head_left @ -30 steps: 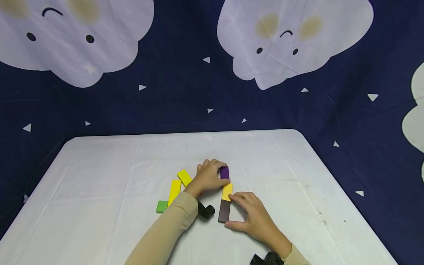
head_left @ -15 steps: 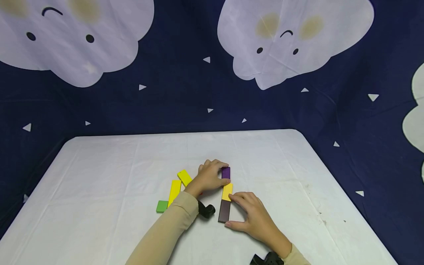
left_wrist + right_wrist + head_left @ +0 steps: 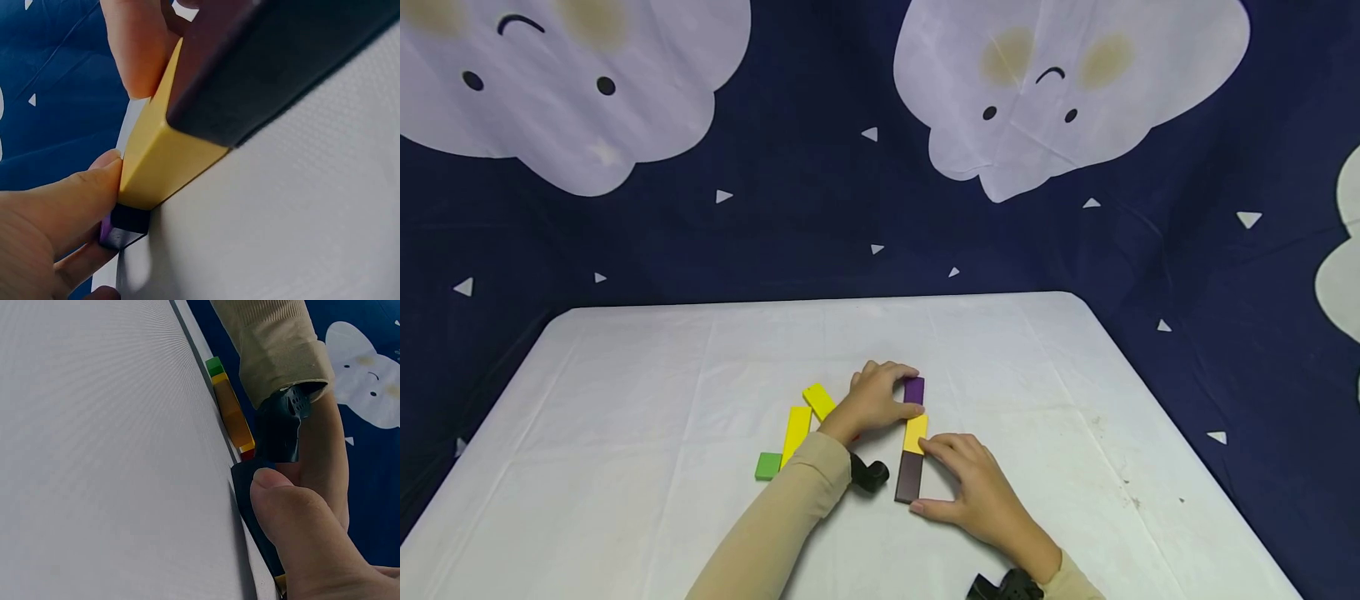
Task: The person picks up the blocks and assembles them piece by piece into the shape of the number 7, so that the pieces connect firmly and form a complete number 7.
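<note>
Three blocks lie end to end in a row on the white tabletop in the head view. At the far end, my left hand (image 3: 876, 396) pinches a purple block (image 3: 913, 390) between thumb and fingertips. A golden-yellow block (image 3: 915, 433) forms the middle, and a dark brown block (image 3: 908, 477) the near end. My right hand (image 3: 973, 487) holds the dark brown block, thumb at its near end and fingertips by its joint with the yellow one. The left wrist view shows a right fingertip (image 3: 140, 81) against the yellow block (image 3: 162, 162); the thumb (image 3: 275, 487) presses the dark end in the right wrist view.
Left of the row lie two bright yellow blocks (image 3: 795, 435) and a green block (image 3: 767, 466), partly behind my left forearm. A bit of red shows by that wrist. Black wrist cameras (image 3: 870, 477) sit under both wrists. A dark blue cloud-print cloth (image 3: 805, 225) hangs behind the table.
My left hand has nudged the purple block slightly to the right, more in line with the yellow block. The right hand and the other blocks have stayed put.
</note>
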Available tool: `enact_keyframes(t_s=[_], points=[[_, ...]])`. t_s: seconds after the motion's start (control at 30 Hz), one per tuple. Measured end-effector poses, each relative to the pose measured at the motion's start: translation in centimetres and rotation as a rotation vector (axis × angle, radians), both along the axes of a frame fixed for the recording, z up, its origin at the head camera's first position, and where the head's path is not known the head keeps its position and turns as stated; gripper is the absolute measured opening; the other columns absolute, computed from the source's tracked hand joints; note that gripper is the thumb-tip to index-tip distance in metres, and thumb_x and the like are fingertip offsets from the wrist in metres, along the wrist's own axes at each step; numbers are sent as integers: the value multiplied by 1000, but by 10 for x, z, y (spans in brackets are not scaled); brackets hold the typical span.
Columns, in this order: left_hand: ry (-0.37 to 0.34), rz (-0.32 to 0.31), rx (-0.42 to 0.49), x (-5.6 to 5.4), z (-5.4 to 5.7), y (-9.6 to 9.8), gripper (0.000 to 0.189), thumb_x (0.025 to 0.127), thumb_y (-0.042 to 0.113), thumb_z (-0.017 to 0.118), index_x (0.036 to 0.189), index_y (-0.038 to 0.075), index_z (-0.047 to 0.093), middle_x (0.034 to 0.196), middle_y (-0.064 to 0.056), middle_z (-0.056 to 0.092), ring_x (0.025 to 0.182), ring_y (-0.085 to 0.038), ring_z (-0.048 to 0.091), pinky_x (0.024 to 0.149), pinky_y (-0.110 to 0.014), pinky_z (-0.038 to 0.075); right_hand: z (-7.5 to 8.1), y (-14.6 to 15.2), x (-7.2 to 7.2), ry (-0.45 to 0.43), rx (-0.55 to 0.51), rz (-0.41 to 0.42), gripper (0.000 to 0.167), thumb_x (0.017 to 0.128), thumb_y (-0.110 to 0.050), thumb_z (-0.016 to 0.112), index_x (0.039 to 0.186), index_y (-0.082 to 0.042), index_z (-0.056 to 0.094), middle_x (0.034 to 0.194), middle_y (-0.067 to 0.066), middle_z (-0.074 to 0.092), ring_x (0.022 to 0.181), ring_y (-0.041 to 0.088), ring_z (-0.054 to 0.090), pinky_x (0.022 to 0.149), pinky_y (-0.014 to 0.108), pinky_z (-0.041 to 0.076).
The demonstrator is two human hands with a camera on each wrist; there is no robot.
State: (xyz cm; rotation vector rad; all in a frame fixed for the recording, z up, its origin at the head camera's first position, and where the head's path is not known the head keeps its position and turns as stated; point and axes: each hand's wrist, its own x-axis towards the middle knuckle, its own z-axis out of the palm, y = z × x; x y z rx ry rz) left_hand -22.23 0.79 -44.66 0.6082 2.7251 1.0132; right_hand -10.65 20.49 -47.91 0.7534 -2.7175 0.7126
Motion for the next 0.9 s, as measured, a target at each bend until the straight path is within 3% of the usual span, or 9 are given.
enact_keyframes(t_s=[0.63,0.9], points=[[15,-8,-5,-2,3,2,59,83,40,79,135,19,62,137,-2,61,113,-22,48,97,-41,35,-2,-1,-1,12,-16,-12,77,71,-65,78,132,-20,63,124,-12,61,116,9,52,97,39,45],[16,-30,2,-3,-2,0,56,87,40,75,137,19,61,135,-2,61,111,-21,47,96,-39,35,-2,-1,-1,7,-23,-11,76,70,-64,80,131,-20,63,123,-12,61,116,9,52,98,40,45]])
